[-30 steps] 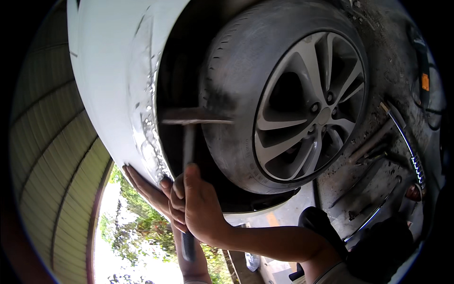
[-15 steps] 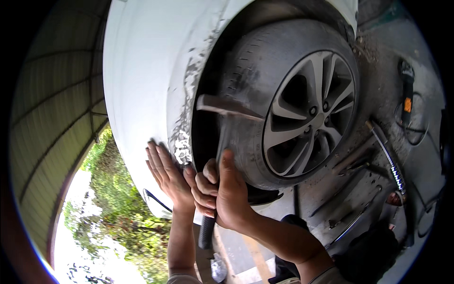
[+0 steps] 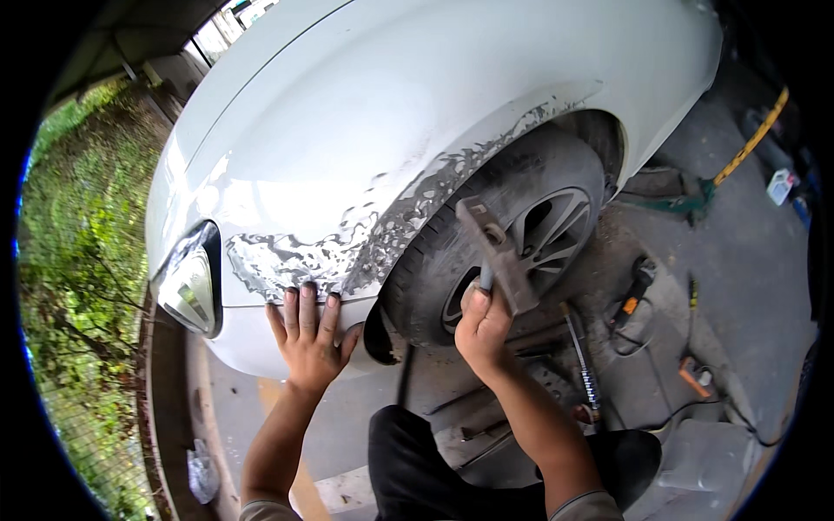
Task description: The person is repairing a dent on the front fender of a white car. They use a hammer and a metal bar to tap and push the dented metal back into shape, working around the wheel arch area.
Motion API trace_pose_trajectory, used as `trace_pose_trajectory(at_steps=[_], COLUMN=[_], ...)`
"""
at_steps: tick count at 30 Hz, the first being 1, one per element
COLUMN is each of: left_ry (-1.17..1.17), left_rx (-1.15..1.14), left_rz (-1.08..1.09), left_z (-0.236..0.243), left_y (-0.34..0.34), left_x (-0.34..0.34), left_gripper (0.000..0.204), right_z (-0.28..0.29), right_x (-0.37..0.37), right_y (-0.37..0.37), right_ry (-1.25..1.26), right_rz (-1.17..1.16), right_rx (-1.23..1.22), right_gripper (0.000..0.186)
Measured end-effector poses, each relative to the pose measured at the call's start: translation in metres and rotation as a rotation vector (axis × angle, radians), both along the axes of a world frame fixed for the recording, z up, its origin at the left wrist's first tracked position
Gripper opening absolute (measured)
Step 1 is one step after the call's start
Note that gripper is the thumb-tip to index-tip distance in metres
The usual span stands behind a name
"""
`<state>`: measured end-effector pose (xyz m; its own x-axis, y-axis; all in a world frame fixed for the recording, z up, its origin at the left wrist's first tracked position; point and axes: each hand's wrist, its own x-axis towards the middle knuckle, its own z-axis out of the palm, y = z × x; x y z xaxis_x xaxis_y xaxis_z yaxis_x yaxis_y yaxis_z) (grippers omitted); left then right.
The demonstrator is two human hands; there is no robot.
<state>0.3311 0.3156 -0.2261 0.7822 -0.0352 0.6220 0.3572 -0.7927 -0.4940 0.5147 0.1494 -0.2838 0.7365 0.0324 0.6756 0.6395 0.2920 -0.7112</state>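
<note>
My left hand (image 3: 311,349) lies with fingers spread on the white car's bumper (image 3: 252,334). Its fingertips reach the seam under a patch of scraped, dented bare metal (image 3: 295,260) on the fender. In my right hand (image 3: 484,330) is a body hammer (image 3: 493,247), gripped by its handle below the long, rusty head. The hammer head is raised in front of the tyre (image 3: 426,282) and spoked wheel (image 3: 556,227), apart from the fender. Bare, hammered-looking metal continues along the wheel arch (image 3: 447,178).
A headlight (image 3: 193,282) sits left of the scraped patch. On the floor at right lie a corded power tool (image 3: 632,291), a hose-like tool (image 3: 582,365) and an orange-and-grey tool (image 3: 695,375). A green floor jack (image 3: 691,198) with a yellow handle stands behind. A plastic bag (image 3: 202,473) lies lower left.
My hands have moved apart; earlier they were together at the wheel arch's edge. The hammer is now lifted off to the right, in front of the wheel. My view has turned and shows more of the fender.
</note>
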Motion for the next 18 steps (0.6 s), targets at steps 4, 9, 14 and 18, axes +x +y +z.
trace_pose_trajectory(at_steps=[4,9,14,18], left_ry=[-0.116,-0.220,-0.274,-0.407], left_rx=[-0.013,-0.085,-0.097,-0.127], left_rz=[-0.061,-0.087,-0.194,-0.241], left_z=[-0.014,-0.026,-0.018,-0.017], left_y=[0.004,-0.004,0.004,0.011], left_x=[0.002,0.010,0.007,0.009], left_gripper=[0.064,0.062,0.051,0.043], right_z=[0.016,-0.005,0.013,0.022], right_x=[0.027,0.027,0.024,0.002], right_y=[-0.018,-0.024,-0.027,-0.011], right_ry=[-0.086,0.076,0.483,0.357], right_rz=[-0.163,0.076,0.128,0.126], right_rx=[-0.205,-0.101,-0.035,0.184], right_gripper=[0.027,0.045,0.049,0.052])
